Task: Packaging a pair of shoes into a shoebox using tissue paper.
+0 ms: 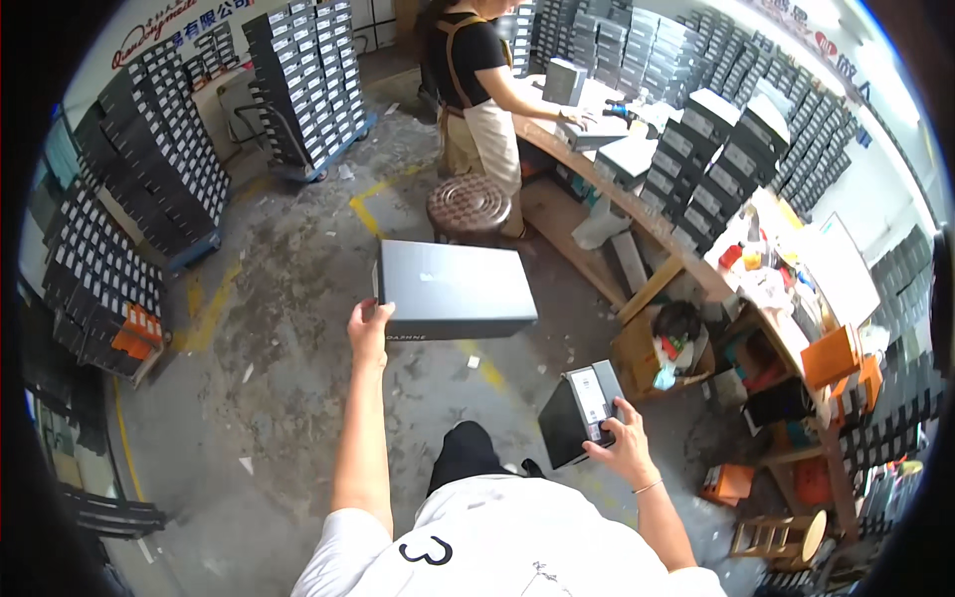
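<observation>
"Over the grey floor (288,328) — what's where?"
"A long dark box (456,284) extends rightward from the left hand (369,333), gripped at its near left corner."
"And the right hand (626,446)?"
"Pinching a second box (565,428) by its labelled end — lower, further right."

"Where is there lettering?"
"On the near grey rectangular cardboard box (458,289): a pale mark on its lid and a line along its side. The black cardboard box (563,430) to its right bears a printed white label (592,396), too small to read."
"Elsewhere?"
"Nearest, the white cloth shirt (527,532) shows a bold black curved character. Far left, red script (154,33) and blue characters (213,25) mark the white wall (97,35); far right, there's a round red emblem (826,44)."
</observation>
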A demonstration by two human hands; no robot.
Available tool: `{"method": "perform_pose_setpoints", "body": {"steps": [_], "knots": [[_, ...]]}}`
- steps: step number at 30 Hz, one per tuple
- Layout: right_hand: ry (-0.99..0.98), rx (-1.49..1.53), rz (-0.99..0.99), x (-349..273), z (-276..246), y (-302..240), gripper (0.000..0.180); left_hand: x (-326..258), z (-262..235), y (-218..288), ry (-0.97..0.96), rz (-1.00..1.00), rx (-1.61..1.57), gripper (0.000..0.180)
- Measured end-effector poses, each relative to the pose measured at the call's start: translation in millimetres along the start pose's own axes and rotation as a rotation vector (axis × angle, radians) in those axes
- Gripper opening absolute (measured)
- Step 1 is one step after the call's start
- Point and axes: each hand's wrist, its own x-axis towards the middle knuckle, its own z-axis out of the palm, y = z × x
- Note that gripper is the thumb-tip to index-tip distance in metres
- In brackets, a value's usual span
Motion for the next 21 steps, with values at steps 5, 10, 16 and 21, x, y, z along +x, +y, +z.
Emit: {"method": "perform_pose_setpoints", "body": {"steps": [5, 10, 16, 21], "knots": [[0.079, 0.032, -0.009, 122.5, 3.8, 8.5, 0.041, 147.6, 100.3, -60.5, -0.026, -0.141, -0.292, 0.045], [0.101, -0.047, 0.011, 237.1, 10.4, -1.8, 0.040, 286.9, 196.7, -141.1, 0.041, -0.036, -0.304, 0.047], [-0.035, -0.121, 0.024, 340.2, 12.0, -28.2, 0.040, 329.2, 227.9, -240.7, -0.062, -0.667, 0.116, 0.057], [-0.049, -0.066, -0.096, 447.4, -4.7, -49.6, 0.039, 335.4, 185.6, -261.5, 0.100, -0.583, 0.196, 0.089]]}}
